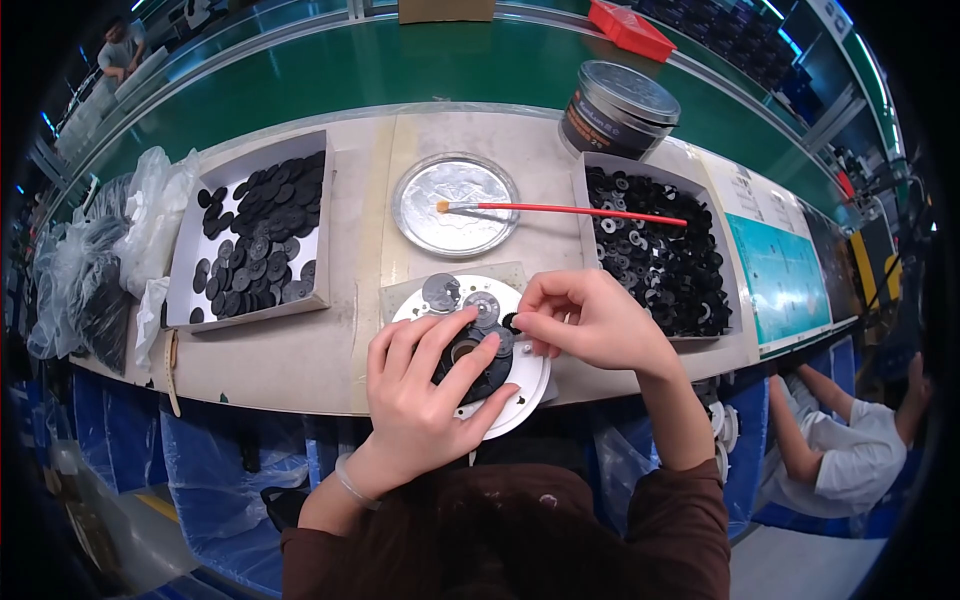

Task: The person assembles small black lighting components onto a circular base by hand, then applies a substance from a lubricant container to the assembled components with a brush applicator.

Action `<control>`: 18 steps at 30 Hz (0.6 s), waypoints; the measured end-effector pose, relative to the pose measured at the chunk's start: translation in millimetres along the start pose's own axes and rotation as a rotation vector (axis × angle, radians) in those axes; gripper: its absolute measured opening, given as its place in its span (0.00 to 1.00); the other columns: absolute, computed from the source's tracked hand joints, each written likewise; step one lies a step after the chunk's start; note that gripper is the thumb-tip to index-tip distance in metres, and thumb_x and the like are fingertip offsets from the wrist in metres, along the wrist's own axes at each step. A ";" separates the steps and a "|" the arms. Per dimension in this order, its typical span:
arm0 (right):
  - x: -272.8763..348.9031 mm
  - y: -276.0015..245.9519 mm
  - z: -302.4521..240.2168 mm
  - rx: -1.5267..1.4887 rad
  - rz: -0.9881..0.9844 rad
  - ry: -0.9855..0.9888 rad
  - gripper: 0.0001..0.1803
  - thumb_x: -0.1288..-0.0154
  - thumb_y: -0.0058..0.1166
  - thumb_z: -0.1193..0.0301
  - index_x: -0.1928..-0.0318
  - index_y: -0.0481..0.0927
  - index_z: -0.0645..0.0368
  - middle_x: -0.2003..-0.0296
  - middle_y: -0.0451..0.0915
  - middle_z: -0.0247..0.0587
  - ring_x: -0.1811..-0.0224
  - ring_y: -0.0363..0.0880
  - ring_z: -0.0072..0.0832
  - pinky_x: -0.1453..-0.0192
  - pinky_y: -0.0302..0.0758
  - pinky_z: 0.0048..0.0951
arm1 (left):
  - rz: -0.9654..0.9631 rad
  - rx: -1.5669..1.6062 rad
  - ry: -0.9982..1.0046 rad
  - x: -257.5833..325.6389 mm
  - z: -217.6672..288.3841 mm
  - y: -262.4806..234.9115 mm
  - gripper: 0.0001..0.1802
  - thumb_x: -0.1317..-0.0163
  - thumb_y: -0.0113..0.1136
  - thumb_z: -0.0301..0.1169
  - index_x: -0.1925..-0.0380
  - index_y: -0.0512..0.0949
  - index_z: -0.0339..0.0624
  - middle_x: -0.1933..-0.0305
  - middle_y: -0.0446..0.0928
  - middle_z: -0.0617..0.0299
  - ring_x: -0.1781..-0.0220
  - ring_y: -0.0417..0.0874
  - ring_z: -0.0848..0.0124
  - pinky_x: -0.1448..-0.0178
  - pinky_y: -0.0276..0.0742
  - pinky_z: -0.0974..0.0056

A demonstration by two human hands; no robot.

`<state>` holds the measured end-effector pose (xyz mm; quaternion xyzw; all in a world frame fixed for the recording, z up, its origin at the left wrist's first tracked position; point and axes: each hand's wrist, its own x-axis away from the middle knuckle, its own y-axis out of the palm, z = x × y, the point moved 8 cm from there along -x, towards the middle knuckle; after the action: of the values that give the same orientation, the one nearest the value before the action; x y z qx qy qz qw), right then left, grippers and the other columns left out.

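Observation:
A white round plate [535,388] lies at the near edge of the worktable, bearing several dark grey and black toothed gears [440,292]. My left hand [425,385] rests over it with fingers spread, the fingertips touching the grey gears and the thumb across the plate's near right part. From the right, my right hand [595,325] pinches a small black gear [511,322] at the plate's right side, beside the grey gears. Part of the plate is hidden under my left hand.
Left stands a white box [318,262] of black gears, beside clear plastic bags [85,260]. A red-handled brush [590,210] lies across a round metal lid [425,232] and a box [735,300] of small black parts. Behind is a tin [615,110]; another person [850,450] sits right.

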<state>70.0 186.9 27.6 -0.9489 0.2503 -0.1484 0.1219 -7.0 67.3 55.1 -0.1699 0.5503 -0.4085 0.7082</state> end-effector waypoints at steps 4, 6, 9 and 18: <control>0.1 -1.2 -3.9 0.110 0.053 -0.058 0.06 0.42 0.54 0.74 0.72 0.75 0.65 0.82 0.76 0.31 0.81 0.74 0.14 0.75 0.70 0.15 | 0.003 -0.007 0.000 -0.6 0.3 -0.2 0.19 0.60 0.67 0.39 0.66 0.79 0.43 0.54 0.75 0.58 0.55 0.73 0.62 0.49 0.63 0.58; 0.6 -6.8 -9.2 0.069 0.121 -0.135 0.06 0.42 0.54 0.75 0.72 0.75 0.65 0.82 0.76 0.32 0.81 0.73 0.14 0.76 0.69 0.14 | 0.005 0.000 -0.001 -0.8 0.5 -0.4 0.19 0.60 0.67 0.39 0.66 0.79 0.43 0.54 0.75 0.58 0.55 0.73 0.62 0.49 0.63 0.58; 1.6 -15.0 -5.7 -0.083 0.129 -0.074 0.05 0.43 0.55 0.75 0.72 0.75 0.65 0.82 0.76 0.33 0.82 0.71 0.14 0.78 0.67 0.14 | 0.013 0.004 0.000 -0.6 1.1 -1.1 0.18 0.60 0.67 0.39 0.67 0.79 0.44 0.54 0.75 0.58 0.56 0.73 0.63 0.49 0.63 0.58; -15.8 3.7 12.7 -0.164 -0.131 0.106 0.06 0.43 0.55 0.75 0.73 0.76 0.66 0.83 0.76 0.34 0.84 0.70 0.14 0.80 0.64 0.13 | 0.020 0.003 0.019 0.4 1.4 -1.4 0.17 0.60 0.67 0.38 0.69 0.79 0.44 0.55 0.75 0.57 0.57 0.73 0.63 0.50 0.63 0.58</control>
<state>59.6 193.9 11.3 -0.9609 0.2053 -0.1849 0.0205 -6.3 65.9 56.3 -0.1595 0.5582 -0.4038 0.7071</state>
